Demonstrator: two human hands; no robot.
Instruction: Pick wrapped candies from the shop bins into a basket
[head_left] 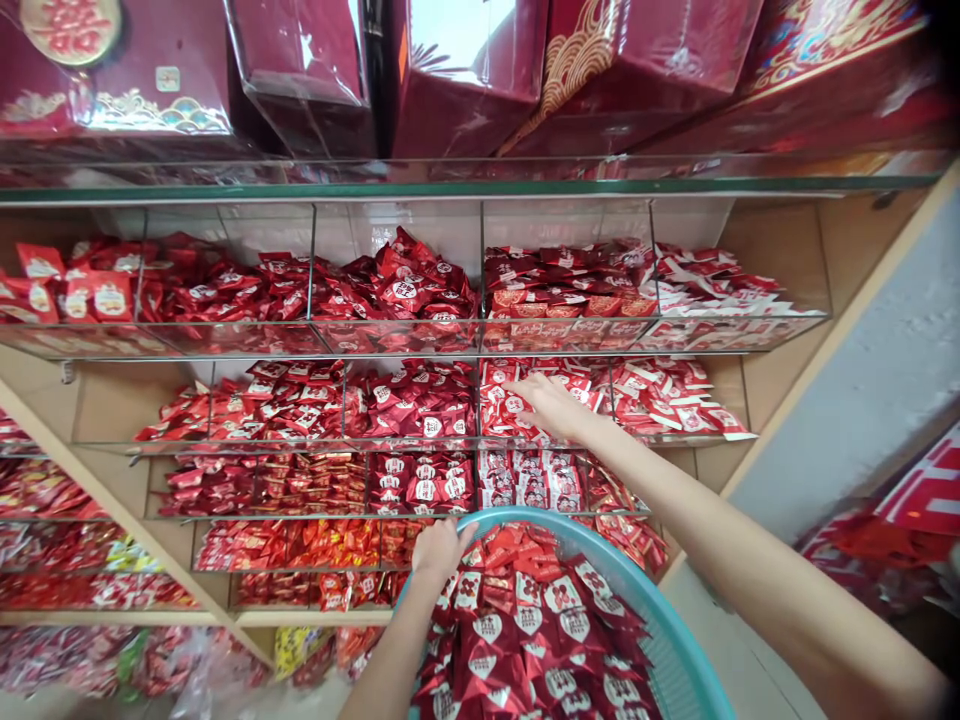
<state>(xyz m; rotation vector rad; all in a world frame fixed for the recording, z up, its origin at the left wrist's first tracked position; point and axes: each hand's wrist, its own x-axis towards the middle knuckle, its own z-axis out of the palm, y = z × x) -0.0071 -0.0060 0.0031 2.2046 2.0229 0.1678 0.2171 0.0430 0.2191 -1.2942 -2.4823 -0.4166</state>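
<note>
Glass-edged shelving (405, 188) stood before us; the right hand (546, 402), fingers loosely extended, hung nearest the red-and-white packets (496, 412), beyond and above the teal basket (686, 640) whose rim the left hand (439, 550) clasped.

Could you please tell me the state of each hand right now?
Left hand: closed on the rim of the teal basket.
Right hand: open, at the red-and-white packets.

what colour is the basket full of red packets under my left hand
The basket is blue-green, a light teal; best seen in the head view.
</note>
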